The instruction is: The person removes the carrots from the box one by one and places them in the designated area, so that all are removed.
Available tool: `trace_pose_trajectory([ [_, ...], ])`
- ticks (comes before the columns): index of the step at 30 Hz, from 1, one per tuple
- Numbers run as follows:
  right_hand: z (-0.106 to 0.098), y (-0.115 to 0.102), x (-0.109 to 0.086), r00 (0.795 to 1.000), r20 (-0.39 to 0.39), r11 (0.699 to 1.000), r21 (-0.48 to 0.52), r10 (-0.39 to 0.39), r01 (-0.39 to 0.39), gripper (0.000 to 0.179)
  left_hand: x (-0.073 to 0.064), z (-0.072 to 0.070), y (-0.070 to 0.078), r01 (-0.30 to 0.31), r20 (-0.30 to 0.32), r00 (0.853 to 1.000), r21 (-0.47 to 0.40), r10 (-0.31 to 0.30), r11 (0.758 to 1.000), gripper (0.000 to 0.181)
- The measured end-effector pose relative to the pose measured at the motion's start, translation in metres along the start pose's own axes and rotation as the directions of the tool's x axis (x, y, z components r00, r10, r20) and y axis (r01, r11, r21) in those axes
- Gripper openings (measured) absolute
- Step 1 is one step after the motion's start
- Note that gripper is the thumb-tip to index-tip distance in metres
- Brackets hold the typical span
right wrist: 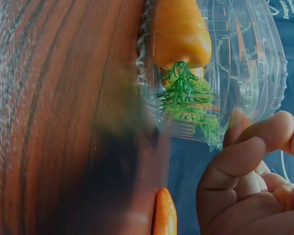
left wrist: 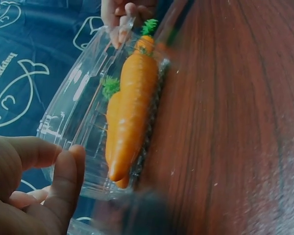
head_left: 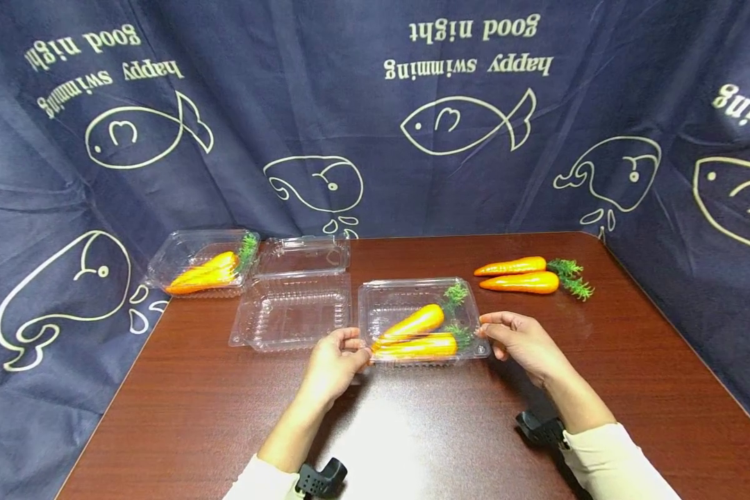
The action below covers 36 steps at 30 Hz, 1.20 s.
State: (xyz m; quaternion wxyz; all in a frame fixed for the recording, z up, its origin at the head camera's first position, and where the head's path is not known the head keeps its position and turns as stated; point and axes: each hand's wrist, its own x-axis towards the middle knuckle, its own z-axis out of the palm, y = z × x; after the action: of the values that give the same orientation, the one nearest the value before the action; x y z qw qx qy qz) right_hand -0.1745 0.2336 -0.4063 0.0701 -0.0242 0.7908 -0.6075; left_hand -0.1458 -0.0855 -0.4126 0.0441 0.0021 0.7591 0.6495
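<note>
Now | left hand (head_left: pixel 332 364) and right hand (head_left: pixel 525 345) pinch opposite ends of clear plastic rectangular box (head_left: pixel 400 298) | two orange, green-topped carrots (head_left: pixel 421 319) inside | box beside open transparent plastic clamshell (head_left: pixel 296 316), brown wood-grain table (head_left: pixel 225 417)

Hanging cloth (head_left: pixel 350 90): dark navy, spread behind the table and down both sides of it, creased and softly folded, most plainly over to the left.
Lettering (head_left: pixel 462 67): "good night" and "happy swimming" in pale cream, upside down from where I stand.
Fish (head_left: pixel 465 125): simple cream outlines, one beneath each full pair of phrases.
Whales (head_left: pixel 65 298): cream outlines too, with little drops printed below them.
Table (head_left: pixel 181 417): reddish-brown with dark wood grain, a rounded far right corner, its far edge close to the cloth.
Light: a white glare (head_left: pixel 381 444) on the near middle of the tabletop.
</note>
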Motion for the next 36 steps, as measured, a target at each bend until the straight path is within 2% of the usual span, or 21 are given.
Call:
trace_pose_trajectory([
  [5,0.001,0.002,0.0,1.0,-0.009,0.999,0.028,0.023,-0.022,0.036,-0.001,0.002,-0.002,0.002,-0.025,1.0,-0.004,-0.002,1.0,0.049],
  [9,0.002,0.003,-0.001,0.999,0.003,0.999,0.037,0.038,-0.038,0.039,-0.001,0.002,-0.002,-0.009,-0.041,0.999,-0.002,0.009,1.0,0.042],
  [13,0.004,0.003,-0.001,0.998,0.005,0.997,0.041,0.059,-0.059,0.041,0.0,0.0,-0.001,0.021,-0.016,1.0,-0.021,-0.021,1.0,0.033],
  [19,0.006,0.001,-0.001,0.997,-0.023,0.997,0.014,0.075,-0.074,0.03,0.001,0.0,-0.003,0.088,0.027,0.996,-0.082,-0.086,0.993,0.025],
  [23,0.008,0.0,0.0,0.999,-0.026,0.999,-0.021,0.041,-0.042,0.033,0.001,-0.001,-0.004,0.108,0.047,0.994,-0.099,-0.104,0.989,0.027],
  [26,0.01,0.0,0.0,1.0,-0.021,0.999,-0.041,0.004,-0.005,0.036,0.002,-0.002,-0.004,0.115,0.068,0.992,-0.08,-0.11,0.99,0.029],
  [32,0.011,0.004,0.0,0.999,0.029,0.999,-0.003,-0.036,0.036,0.041,0.002,-0.006,-0.005,0.118,0.088,0.99,-0.043,-0.114,0.992,0.03],
  [36,0.011,0.006,-0.001,0.996,0.064,0.998,0.001,-0.07,0.07,0.051,0.003,-0.006,-0.007,0.102,0.082,0.992,-0.03,-0.1,0.994,0.026],
])
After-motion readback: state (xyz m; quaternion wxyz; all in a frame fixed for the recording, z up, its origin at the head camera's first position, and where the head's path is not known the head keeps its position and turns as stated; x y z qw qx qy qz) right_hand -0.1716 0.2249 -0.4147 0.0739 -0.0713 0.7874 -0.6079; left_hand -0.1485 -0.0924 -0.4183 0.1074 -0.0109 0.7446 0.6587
